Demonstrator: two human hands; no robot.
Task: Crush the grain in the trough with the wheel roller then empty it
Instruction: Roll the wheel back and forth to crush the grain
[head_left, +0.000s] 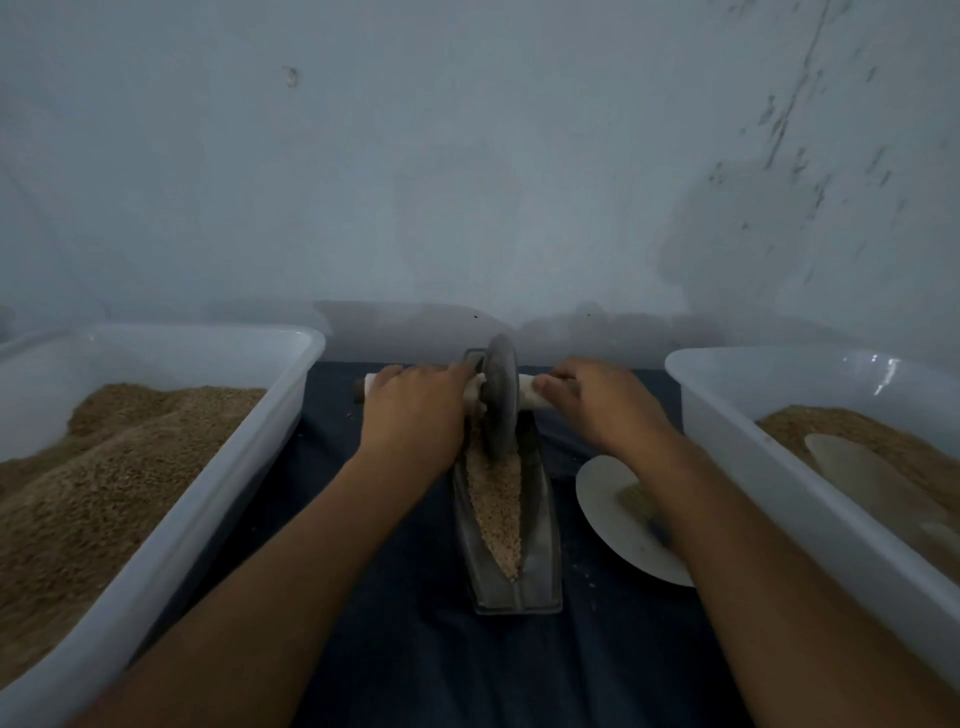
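Currently the axle handle is gripped on either side by the left hand (415, 410) and the right hand (602, 405), fingers curled round it. Between them the wheel roller (500, 397) is held upright in the metal trough (540, 535), on the grain (496, 512). White tubs (171, 525) of grain are set at both sides.

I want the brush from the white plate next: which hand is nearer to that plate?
Right. The right hand grips the roller's handle just beyond the white plate, its forearm crossing above it. The left hand grips the handle across the trough, farther away.
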